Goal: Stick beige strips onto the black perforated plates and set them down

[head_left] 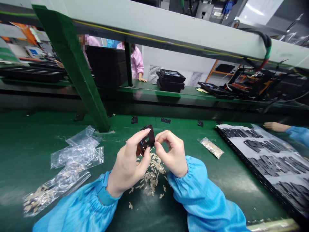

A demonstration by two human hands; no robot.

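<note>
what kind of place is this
Probably a factory assembly line: a long green workbench, a tray of identical black parts, and a co-worker in a pink smock.

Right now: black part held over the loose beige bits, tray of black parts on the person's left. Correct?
Not quite: the tray is on the person's right, not left, as the head view shows. The rest stands: the left hand and right hand hold the black part over the beige bits.

Bright, even indoor light fills the scene with only soft shadows, while pale glare sheens the green workbench (14,196) at near left and wide-angle distortion bends the overhead beam (169,35) toward the edges.
</note>
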